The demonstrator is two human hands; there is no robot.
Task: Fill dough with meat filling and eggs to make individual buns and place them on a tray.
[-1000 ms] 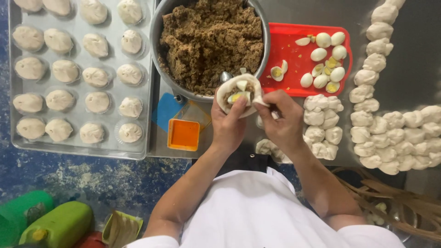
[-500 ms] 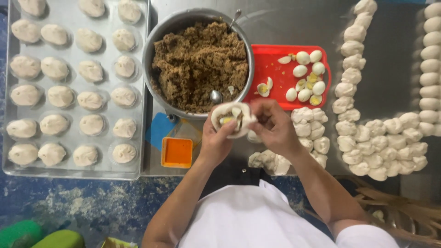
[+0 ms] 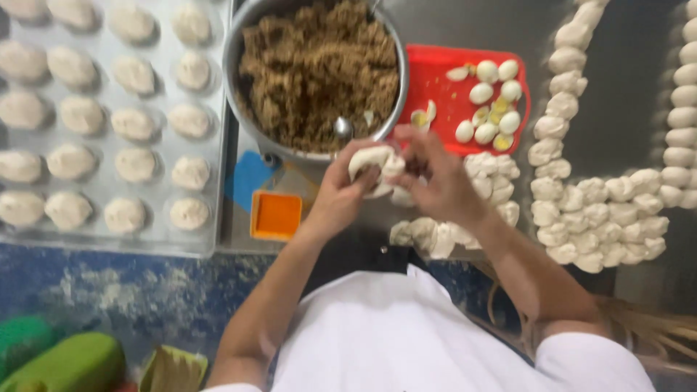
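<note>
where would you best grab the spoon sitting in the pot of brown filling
Take the spoon by the rounded metal end that shows at the near rim of the pot, coming from above on the person's side. The rest is buried in the brown filling, so only that end is free. Both hands now hold the dough piece.
</note>
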